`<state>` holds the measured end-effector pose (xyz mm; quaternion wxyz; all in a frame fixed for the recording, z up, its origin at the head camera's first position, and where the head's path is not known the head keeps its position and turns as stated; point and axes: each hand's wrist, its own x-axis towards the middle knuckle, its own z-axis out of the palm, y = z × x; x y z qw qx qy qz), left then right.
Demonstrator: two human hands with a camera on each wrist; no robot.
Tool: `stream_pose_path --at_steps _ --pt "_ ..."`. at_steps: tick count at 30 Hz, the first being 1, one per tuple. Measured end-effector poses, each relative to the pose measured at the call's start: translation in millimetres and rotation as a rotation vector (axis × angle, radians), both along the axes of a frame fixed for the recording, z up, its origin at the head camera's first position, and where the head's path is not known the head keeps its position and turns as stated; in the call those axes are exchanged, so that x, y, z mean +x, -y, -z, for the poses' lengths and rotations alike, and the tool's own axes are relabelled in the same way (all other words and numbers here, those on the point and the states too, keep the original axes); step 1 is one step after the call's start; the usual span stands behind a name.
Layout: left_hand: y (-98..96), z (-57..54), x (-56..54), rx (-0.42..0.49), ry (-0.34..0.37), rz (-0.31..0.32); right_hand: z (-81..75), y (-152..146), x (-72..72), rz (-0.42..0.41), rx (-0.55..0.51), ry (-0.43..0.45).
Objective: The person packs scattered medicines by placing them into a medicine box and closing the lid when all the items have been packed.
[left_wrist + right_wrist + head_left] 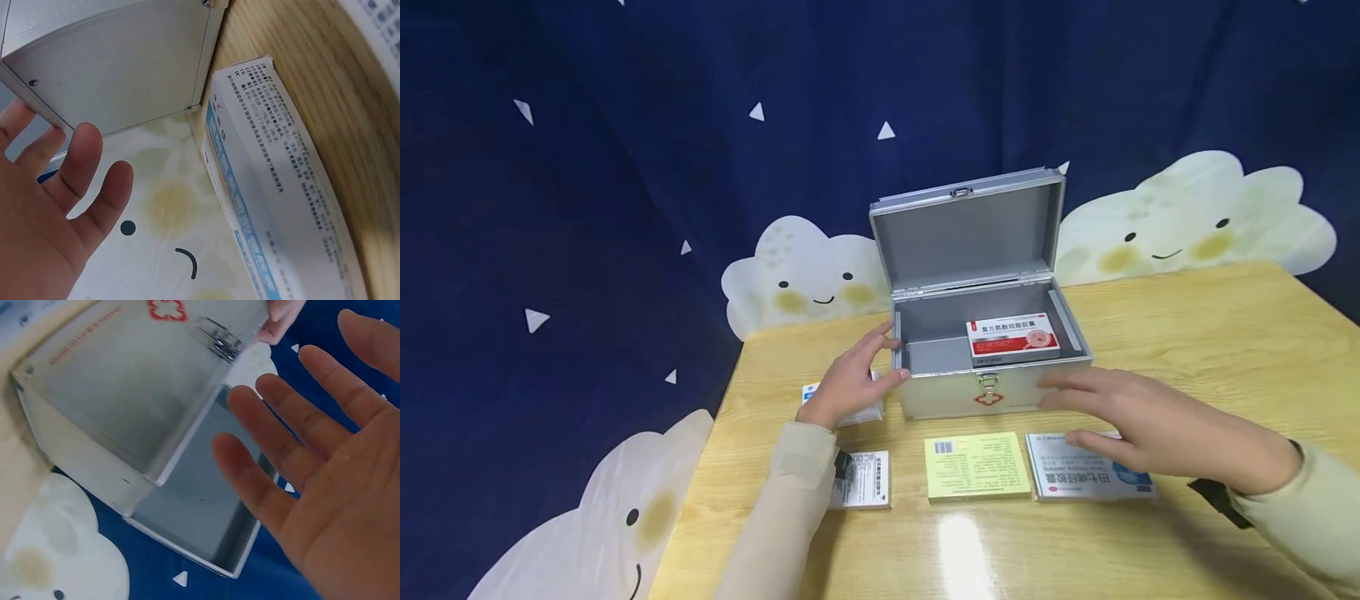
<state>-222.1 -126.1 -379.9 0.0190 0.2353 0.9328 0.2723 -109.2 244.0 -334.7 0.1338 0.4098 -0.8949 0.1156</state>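
A silver first-aid case (940, 400) with a red cross stands on the table, its lid (973, 237) raised. Inside, toward the right, lies a red-and-white medicine box (1013, 335). My left hand (850, 383) is at the case's left side, fingertips right at the rim and thumb by the front corner; the left wrist view shows those fingers (84, 156) loosely bent. Fingers spread and palm bare, my right hand (1172, 425) hovers near the case's front right corner. Below it, partly covered, is a white medicine box (1075, 479) with blue print.
A yellow medicine box (977, 468) lies in front of the case. Left of that is a white box with black print (872, 479), partly behind my left sleeve. Another white-and-blue box (269, 156) lies beside the case's left side. A dark blue curtain (820, 167) hangs behind the table.
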Motion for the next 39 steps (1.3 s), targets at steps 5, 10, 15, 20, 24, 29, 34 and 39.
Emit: stream_pose_path --at_steps 5,10,15,20,24,29,34,39 --pt "1.1 -0.7 1.4 0.012 -0.014 -0.008 8.7 -2 3.4 0.017 0.010 0.007" --pt "0.0 -0.4 -1.1 0.008 -0.034 0.007 10.9 -4 7.9 0.063 0.017 0.056" --pt "-3.3 0.3 -2.9 0.006 -0.035 0.018 17.7 -8 9.1 0.045 0.020 0.058" --pt "-1.0 2.2 -2.0 0.010 -0.028 0.012 23.2 -11 8.1 0.043 0.060 0.129" --pt "2.3 4.1 0.4 0.021 -0.020 -0.001 25.4 -13 8.6 0.053 0.088 0.202" --pt "2.7 4.7 1.5 0.021 -0.027 -0.008 32.5 -16 9.2 0.046 0.090 0.239" --pt "0.1 4.5 1.0 0.013 -0.030 0.004 41.9 -18 9.9 0.005 0.075 0.138" --pt "-1.9 3.6 -0.1 0.013 -0.042 0.004 50.4 -14 8.9 -0.009 0.058 0.075"
